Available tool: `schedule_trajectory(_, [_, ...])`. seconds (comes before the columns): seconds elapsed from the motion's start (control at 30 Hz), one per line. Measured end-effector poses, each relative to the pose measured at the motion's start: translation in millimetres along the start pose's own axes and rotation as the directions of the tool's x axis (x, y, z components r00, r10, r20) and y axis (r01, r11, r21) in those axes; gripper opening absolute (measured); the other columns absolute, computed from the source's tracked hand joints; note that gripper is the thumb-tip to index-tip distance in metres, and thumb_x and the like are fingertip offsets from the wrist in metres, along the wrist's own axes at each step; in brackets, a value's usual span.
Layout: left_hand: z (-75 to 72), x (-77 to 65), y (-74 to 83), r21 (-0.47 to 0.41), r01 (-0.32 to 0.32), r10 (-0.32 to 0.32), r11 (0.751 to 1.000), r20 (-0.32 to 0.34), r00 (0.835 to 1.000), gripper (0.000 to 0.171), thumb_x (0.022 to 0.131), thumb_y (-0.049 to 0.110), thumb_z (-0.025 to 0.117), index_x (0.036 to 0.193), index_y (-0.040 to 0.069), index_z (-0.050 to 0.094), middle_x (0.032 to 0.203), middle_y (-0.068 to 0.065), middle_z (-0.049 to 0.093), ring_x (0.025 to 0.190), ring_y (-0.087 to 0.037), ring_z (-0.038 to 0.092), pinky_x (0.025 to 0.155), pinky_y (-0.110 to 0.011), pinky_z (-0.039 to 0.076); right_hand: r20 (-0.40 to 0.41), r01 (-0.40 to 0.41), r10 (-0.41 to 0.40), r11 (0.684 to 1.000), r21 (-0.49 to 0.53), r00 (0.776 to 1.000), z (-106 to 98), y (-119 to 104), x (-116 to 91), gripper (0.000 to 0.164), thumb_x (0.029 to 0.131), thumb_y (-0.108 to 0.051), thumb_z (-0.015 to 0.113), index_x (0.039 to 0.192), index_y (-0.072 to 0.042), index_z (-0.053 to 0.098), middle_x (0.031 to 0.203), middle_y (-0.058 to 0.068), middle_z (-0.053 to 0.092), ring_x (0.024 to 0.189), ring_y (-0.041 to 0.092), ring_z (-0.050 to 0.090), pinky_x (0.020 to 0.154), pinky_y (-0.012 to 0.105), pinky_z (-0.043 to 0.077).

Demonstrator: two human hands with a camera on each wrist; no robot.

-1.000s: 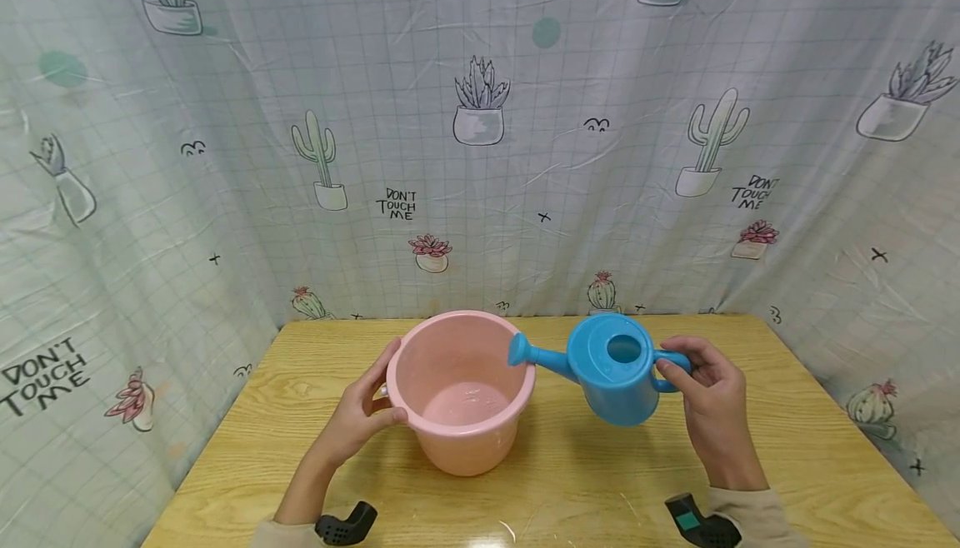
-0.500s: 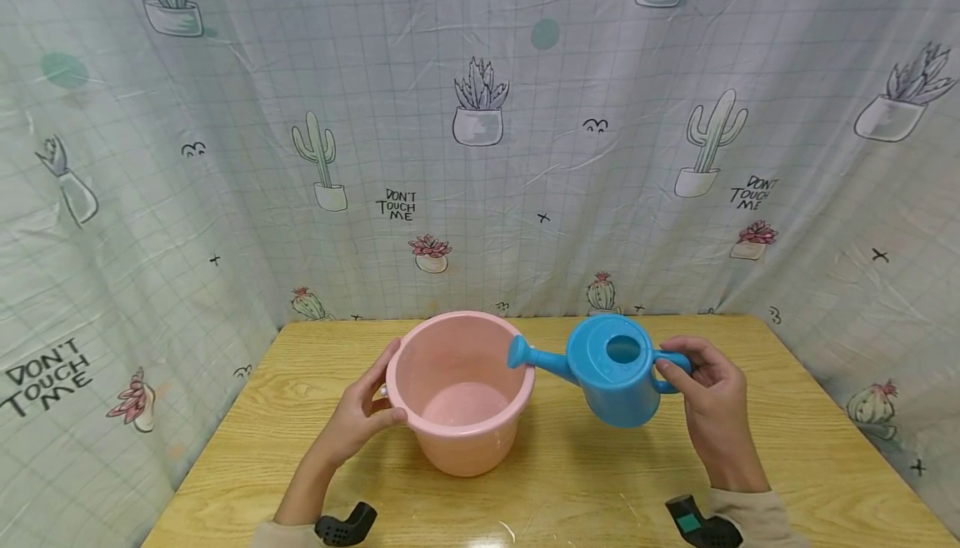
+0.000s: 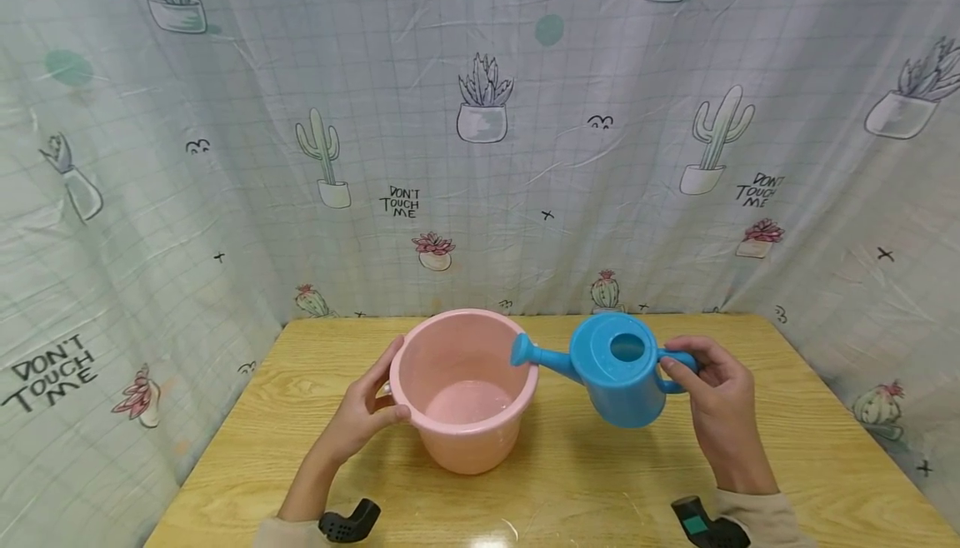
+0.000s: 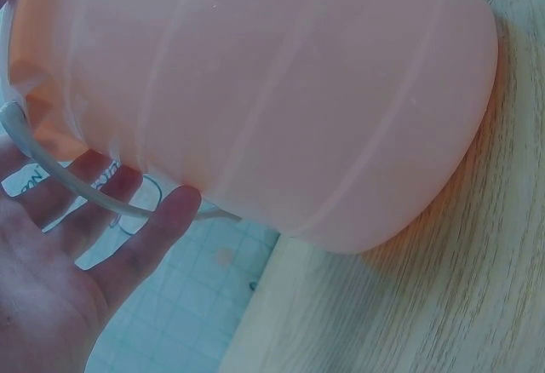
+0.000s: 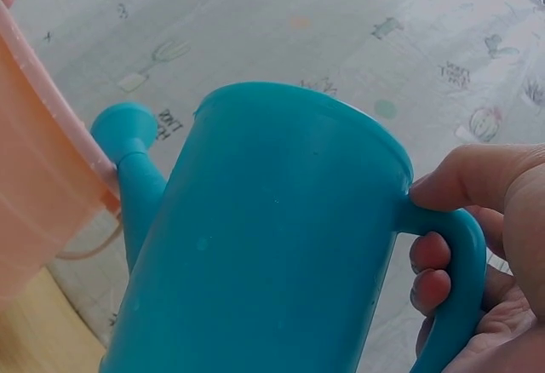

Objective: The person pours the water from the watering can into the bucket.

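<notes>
A pink plastic bucket (image 3: 465,448) stands upright on the table, its inside showing no contents. My left hand (image 3: 358,416) holds its left side, thumb at the rim and fingers spread along the outer wall. The bucket's thin pale handle (image 4: 81,187) hangs across those fingers in the left wrist view. A blue watering can (image 3: 624,394) is in my right hand (image 3: 718,411), which grips its loop handle (image 5: 467,262), thumb on top and fingers through the loop. The can's spout (image 3: 551,359) points left, and its flared head overlaps the bucket's right rim.
Both things are over a yellow wood-grain table (image 3: 300,365). A pale curtain (image 3: 480,173) printed with cacti encloses the table's back and sides. Black devices (image 3: 351,523) sit at both wrists, by the beige sleeves (image 3: 761,519).
The hands, bucket and watering can keep their places relative to each other. The whole head view has shifted very slightly.
</notes>
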State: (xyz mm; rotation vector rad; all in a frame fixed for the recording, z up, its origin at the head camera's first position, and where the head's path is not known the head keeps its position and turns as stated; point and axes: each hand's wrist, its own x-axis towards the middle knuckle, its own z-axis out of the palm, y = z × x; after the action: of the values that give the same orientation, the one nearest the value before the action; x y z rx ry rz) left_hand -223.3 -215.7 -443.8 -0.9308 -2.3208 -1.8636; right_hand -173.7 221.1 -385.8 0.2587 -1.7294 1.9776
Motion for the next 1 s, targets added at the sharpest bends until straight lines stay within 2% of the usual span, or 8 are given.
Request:
schedule_trajectory(0.3, [0.1,1.0,1.7,-0.013,0.0,0.0,1.0,-0.012,1.0,0.085,0.089,0.018,0.07,0.156,0.016,0.018,0.163,-0.011,0.017,0.139,-0.002,0.036,0.096,-0.042,0.052,0.002,-0.008,0.008,1.0,-0.008,1.0,0.2,-1.7,0.7,0.016,0.09,0.01,0.058,0.106,0.009,0.059,0.096,0.0,0.064,0.089,0.01,0.06,0.081,0.016,0.051])
schedule_trajectory(0.5, [-3.3,-1.0,1.4,0.015,0.0,0.0,1.0,0.0,1.0,0.085,0.09,0.016,0.069,0.157,0.015,0.017,0.163,-0.012,0.016,0.139,-0.002,0.035,0.096,-0.043,0.051,-0.007,0.007,-0.007,1.0,-0.003,1.0,3.8,0.0,-0.2,0.016,0.089,0.012,0.058,0.105,0.01,0.06,0.095,0.0,0.064,0.088,0.01,0.061,0.08,0.016,0.05])
schedule_trajectory(0.6, [-2.9,0.6,-0.2,0.018,-0.004,0.004,1.0,-0.007,1.0,0.085,0.089,0.012,0.069,0.156,0.014,0.017,0.162,-0.013,0.016,0.138,0.002,0.036,0.096,-0.037,0.052,0.008,0.011,-0.01,0.999,-0.037,1.0,3.0,-1.3,0.1,0.015,0.09,0.01,0.058,0.105,0.011,0.059,0.095,-0.001,0.064,0.088,0.009,0.061,0.08,0.016,0.051])
schedule_trajectory(0.73, [-11.1,-5.9,2.0,0.034,-0.003,0.004,0.999,-0.03,1.0,0.085,0.089,0.008,0.069,0.156,0.012,0.017,0.162,-0.014,0.017,0.136,0.004,0.036,0.095,-0.03,0.052,0.019,-0.012,0.013,0.998,-0.065,1.0,11.5,2.2,0.6,0.016,0.091,0.007,0.06,0.106,0.012,0.058,0.094,-0.002,0.064,0.087,0.009,0.061,0.08,0.017,0.051])
schedule_trajectory(0.87, [-8.4,-2.1,0.2,0.024,-0.004,0.004,1.0,0.003,1.0,0.085,0.089,0.009,0.069,0.157,0.015,0.017,0.162,-0.012,0.017,0.138,0.002,0.036,0.096,-0.035,0.052,-0.023,-0.005,0.003,0.998,-0.063,1.0,8.5,0.5,-1.1,0.017,0.09,0.009,0.059,0.105,0.015,0.057,0.092,-0.001,0.065,0.085,0.009,0.061,0.079,0.016,0.051])
schedule_trajectory(1.0, [-2.6,0.3,-2.1,-0.016,0.0,0.0,1.0,0.002,1.0,0.085,0.089,0.011,0.07,0.157,0.018,0.018,0.162,-0.011,0.018,0.137,0.001,0.037,0.096,-0.039,0.052,-0.02,-0.013,0.011,0.997,-0.073,1.0,3.5,-2.8,-1.3,0.019,0.09,0.009,0.059,0.107,0.016,0.056,0.093,-0.001,0.065,0.086,0.009,0.061,0.08,0.016,0.051])
